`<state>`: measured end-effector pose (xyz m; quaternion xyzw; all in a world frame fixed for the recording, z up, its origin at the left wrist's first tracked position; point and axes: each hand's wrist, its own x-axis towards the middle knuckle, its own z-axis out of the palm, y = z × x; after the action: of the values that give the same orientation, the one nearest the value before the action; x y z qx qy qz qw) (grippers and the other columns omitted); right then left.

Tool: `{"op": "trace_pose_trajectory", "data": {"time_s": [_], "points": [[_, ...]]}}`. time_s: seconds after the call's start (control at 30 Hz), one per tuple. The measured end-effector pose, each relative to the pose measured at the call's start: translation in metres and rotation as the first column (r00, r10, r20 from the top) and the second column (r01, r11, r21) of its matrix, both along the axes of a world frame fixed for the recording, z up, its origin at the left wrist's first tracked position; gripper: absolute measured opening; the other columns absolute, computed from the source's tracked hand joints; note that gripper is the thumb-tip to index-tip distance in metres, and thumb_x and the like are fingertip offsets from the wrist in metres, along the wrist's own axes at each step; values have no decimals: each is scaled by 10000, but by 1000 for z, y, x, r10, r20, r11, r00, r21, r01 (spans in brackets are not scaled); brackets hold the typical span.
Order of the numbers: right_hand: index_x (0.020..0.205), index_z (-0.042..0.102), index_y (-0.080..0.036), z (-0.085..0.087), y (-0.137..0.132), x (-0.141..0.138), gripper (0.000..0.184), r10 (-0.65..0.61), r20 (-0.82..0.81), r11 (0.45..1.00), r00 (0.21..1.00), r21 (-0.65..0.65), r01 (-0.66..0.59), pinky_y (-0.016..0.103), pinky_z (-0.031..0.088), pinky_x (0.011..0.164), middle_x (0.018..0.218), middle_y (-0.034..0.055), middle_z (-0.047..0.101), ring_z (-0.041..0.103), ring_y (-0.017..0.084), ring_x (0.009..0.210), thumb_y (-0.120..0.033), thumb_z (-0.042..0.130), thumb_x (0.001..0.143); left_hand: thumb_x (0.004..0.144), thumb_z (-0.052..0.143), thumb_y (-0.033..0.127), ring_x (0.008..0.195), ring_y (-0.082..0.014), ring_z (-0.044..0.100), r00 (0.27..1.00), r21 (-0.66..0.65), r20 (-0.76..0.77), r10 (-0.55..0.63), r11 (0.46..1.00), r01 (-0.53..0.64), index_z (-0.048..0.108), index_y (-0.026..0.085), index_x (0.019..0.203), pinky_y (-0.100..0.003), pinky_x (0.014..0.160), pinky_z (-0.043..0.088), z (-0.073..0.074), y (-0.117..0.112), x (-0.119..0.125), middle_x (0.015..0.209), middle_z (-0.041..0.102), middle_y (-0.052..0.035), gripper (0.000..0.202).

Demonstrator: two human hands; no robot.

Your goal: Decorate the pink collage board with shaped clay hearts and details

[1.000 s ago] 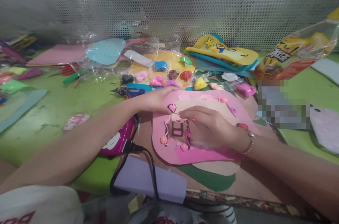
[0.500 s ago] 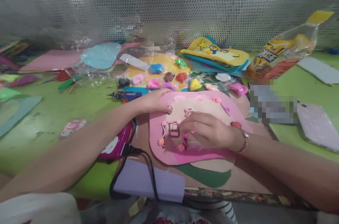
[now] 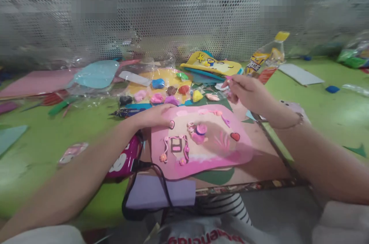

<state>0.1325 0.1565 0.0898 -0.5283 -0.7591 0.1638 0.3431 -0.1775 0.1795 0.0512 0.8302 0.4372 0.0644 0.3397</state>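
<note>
A pink craft board (image 3: 201, 175) with rounded corners lies tilted in front of me, decorated with clay flowers, wavy strips and a red heart (image 3: 235, 136). Near its middle sits a small pink clay figure (image 3: 199, 133) with a dark blue band. My left hand (image 3: 157, 116) grips the board's upper left edge, thumb on top; its other fingers are mostly hidden. Beyond the board's upper right, my right hand (image 3: 245, 89) is raised with fingers pinched together, a bit of pink clay showing at the tips. Behind those fingers, a wrapped lump is partly hidden.
Several coloured clay lumps (image 3: 183, 89) lie behind the board, near a yellow hat-shaped craft piece (image 3: 210, 63) and a snack bottle (image 3: 266, 59). At left are a glue gun (image 3: 127, 112), a magenta case (image 3: 127, 159) and a black cable (image 3: 164, 182).
My right hand has lifted off the board and moved up and right towards the clay lumps, uncovering the pink figure. My left hand stays on the board edge. The view has shifted right.
</note>
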Motion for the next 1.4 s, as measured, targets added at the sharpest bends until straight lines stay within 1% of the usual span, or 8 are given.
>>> {"op": "trace_pose_trajectory", "data": {"time_s": [0.1,0.27,0.4,0.53,0.73,0.87,1.2,1.4], "points": [[894,606,-183,-22,12,20,320,-6,278,996,961,-81,30,236,416,572,699,21,633,566,129,593,-317,324,961,809,703,336,1158,-284,534,1000,11,7,4,1000,-4,502,178,1293,-503,980,415,-1,-3,6,1307,536,-104,547],[821,637,-170,-50,23,50,299,-7,446,984,895,-157,86,247,399,626,823,73,697,605,171,710,-302,389,922,859,656,315,1170,-284,522,997,50,40,62,997,-64,510,178,1279,-523,997,401,-7,-5,14,1310,524,-100,465],[815,641,-155,-56,25,64,236,-27,548,977,836,-164,139,265,360,613,864,125,702,613,207,755,-283,456,885,871,642,300,1246,-298,454,987,68,94,133,988,-140,533,187,1255,-551,1040,346,-10,0,11,1376,468,-99,415],[890,637,-143,-56,23,63,209,-31,600,976,800,-154,154,270,351,616,916,150,701,622,222,790,-259,464,875,879,634,285,1198,-284,498,960,-24,177,216,976,-215,538,181,1241,-524,989,417,-12,3,6,1344,490,-99,389],[995,643,-144,-54,21,58,245,27,610,981,792,-169,96,260,367,629,979,138,706,638,214,822,-288,470,898,909,599,263,961,-199,622,929,-333,214,301,917,-220,574,148,1145,-391,806,545,-8,4,4,1138,603,-79,264],[1025,657,-145,-55,25,65,274,47,585,982,810,-174,68,255,408,672,1007,123,710,650,209,858,-305,461,920,910,598,272,895,-178,629,922,-414,189,339,879,-239,591,136,1085,-360,761,549,-4,10,1,1065,619,-65,222],[1143,587,-166,-63,33,70,294,82,503,978,861,-208,28,406,517,861,1161,76,605,607,186,996,-353,544,921,919,583,299,887,-175,619,870,-286,276,409,899,-332,580,145,1110,-355,751,543,-16,14,-7,1078,607,-67,246],[1180,569,-167,-70,39,65,319,44,267,978,963,-209,13,414,518,863,1197,84,586,599,200,1022,-346,553,916,921,581,296,862,-164,621,846,-217,339,411,910,-354,590,146,1084,-339,736,545,-13,13,-13,1055,614,-62,221]]}}
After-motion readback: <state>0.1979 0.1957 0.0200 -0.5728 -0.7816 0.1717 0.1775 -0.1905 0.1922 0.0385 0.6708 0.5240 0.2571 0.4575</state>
